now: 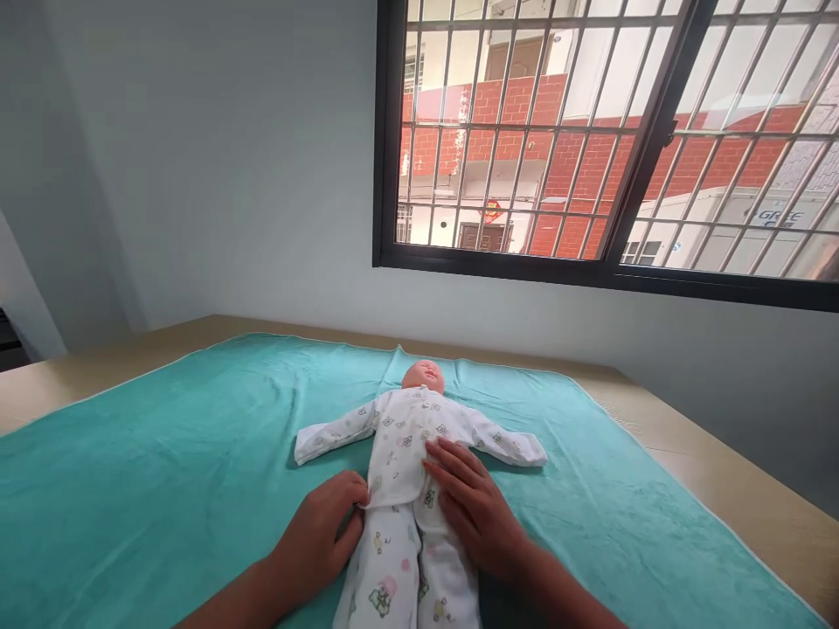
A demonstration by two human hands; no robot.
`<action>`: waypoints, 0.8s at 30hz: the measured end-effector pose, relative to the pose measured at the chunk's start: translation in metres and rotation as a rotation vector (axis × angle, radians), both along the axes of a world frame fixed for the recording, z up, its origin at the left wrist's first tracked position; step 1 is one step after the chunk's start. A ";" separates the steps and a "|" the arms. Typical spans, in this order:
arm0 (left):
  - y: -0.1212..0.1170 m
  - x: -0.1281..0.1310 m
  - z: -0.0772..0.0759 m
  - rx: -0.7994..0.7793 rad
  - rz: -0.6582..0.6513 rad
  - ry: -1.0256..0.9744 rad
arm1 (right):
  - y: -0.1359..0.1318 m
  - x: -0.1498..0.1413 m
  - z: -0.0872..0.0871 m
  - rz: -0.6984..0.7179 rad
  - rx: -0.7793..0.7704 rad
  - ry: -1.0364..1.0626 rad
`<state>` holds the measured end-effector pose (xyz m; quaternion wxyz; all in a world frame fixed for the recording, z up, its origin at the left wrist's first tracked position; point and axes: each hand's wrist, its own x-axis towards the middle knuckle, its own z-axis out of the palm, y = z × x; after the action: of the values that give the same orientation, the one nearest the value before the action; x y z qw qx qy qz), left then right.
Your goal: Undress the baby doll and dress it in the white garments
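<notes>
A baby doll (424,376) lies on its back, its head toward the wall. It wears a white patterned baby shirt (399,437) with the long sleeves spread out to both sides, and matching trousers (386,568). At the shirt's lower left corner, my left hand (324,524) pinches the hem between thumb and fingers. My right hand (475,502) rests open on the right side of the shirt front and the waist, fingers stretched out. It covers part of the shirt's lower right edge.
A turquoise cloth (197,454) lies under the doll on a pale wooden table (708,463). Behind stands a grey wall (229,175) with a dark-framed, barred window (498,258) at the upper right.
</notes>
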<state>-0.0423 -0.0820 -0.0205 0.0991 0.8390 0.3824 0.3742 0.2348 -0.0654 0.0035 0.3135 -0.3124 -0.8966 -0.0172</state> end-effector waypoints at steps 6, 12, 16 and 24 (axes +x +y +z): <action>-0.007 0.002 0.009 -0.047 -0.033 -0.007 | 0.000 0.000 0.002 0.004 0.123 0.019; -0.007 0.002 0.010 -0.209 -0.038 -0.061 | -0.017 -0.024 0.013 0.055 0.107 0.086; 0.001 -0.010 0.001 -0.241 0.115 -0.066 | -0.021 -0.031 0.012 0.057 0.075 0.106; 0.094 -0.100 0.009 -0.340 0.770 0.111 | -0.012 -0.031 0.008 -0.036 -0.038 0.088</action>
<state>-0.1421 0.0122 -0.0112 0.0685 0.6256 0.7289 0.2696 0.2036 -0.0772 0.0118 0.3461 -0.3350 -0.8763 0.0080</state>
